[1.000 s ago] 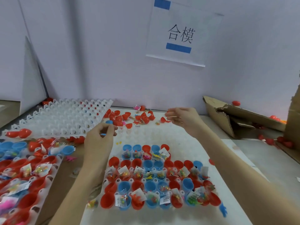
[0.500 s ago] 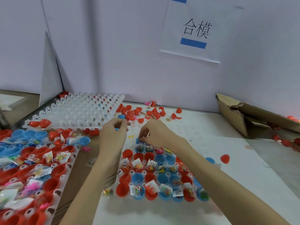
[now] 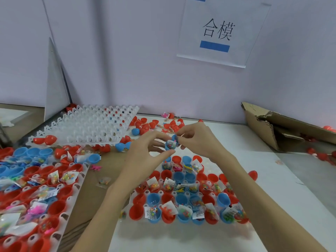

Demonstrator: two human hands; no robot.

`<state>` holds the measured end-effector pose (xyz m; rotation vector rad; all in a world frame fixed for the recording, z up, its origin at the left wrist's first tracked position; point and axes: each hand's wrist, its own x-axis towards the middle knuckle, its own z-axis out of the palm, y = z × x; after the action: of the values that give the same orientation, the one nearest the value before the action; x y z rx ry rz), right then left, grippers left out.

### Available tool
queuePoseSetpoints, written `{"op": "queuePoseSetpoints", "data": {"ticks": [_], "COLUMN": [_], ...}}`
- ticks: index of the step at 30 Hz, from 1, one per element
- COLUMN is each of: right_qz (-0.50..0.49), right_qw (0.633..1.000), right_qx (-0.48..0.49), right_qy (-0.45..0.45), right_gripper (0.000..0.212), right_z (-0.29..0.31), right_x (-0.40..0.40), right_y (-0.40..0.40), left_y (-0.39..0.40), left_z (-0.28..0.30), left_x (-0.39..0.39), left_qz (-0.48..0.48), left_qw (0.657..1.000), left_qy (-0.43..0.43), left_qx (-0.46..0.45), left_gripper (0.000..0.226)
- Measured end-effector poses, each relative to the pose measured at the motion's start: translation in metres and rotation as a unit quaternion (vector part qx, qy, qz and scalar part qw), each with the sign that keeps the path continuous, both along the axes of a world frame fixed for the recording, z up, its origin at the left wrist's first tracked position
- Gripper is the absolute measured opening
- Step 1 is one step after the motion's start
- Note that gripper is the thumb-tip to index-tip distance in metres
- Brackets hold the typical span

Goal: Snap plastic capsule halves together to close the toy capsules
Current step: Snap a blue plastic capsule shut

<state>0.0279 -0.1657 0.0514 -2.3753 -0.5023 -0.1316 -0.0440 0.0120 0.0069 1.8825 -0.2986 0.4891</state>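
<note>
My left hand (image 3: pixel 145 151) and my right hand (image 3: pixel 198 140) meet above the far edge of the front tray (image 3: pixel 181 231). Between them is a blue capsule half (image 3: pixel 170 144) with a toy packet inside. My left thumb and fingers pinch it from below and above. My right fingers pinch a blue cap half (image 3: pixel 174 137) against its top. The front tray holds several open red and blue halves (image 3: pixel 181 199), many with toy packets in them.
A second filled tray (image 3: pixel 78 180) lies at the left. An empty white tray (image 3: pixel 87 124) lies behind it. Loose red halves (image 3: pixel 145 124) and a blue capsule (image 3: pixel 135 131) sit by the wall. A torn cardboard box (image 3: pixel 263 124) stands right; a red capsule (image 3: pixel 253 175) lies on the table.
My right hand came back from the far pile to the tray's far row, then rose. Both hands now meet on a blue capsule above the tray.
</note>
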Motion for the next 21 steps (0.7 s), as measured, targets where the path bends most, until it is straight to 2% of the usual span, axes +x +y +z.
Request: {"op": "queuePoseSetpoints", "data": {"ticks": [4,9,14,21], "right_qz": [-0.032,-0.028,-0.007,-0.018], "right_qw": [0.994,0.963,0.95,0.947], "right_qx": [0.1,0.27,0.311,0.318], "right_qy": [-0.004,-0.002,-0.009,-0.03], "right_gripper": [0.022,0.021,0.015,0.016], "right_z": [-0.017,-0.034,-0.032,-0.031], "right_x": [-0.02,-0.042,-0.051,-0.055], "right_y": [-0.009,-0.006,-0.006,-0.007], "left_y": [-0.002,-0.005,-0.008,-0.016], "left_z": [0.001,0.0,-0.001,0.002], "left_x": [0.0,0.001,-0.001,-0.005], "left_qz": [0.015,0.041,0.05,0.026], "left_qw": [1.0,0.999,0.997,0.996], "left_qy": [0.02,0.024,0.001,-0.044], "left_qx": [-0.018,0.021,0.051,0.071], "left_gripper": [0.021,0.022,0.031,0.036]}}
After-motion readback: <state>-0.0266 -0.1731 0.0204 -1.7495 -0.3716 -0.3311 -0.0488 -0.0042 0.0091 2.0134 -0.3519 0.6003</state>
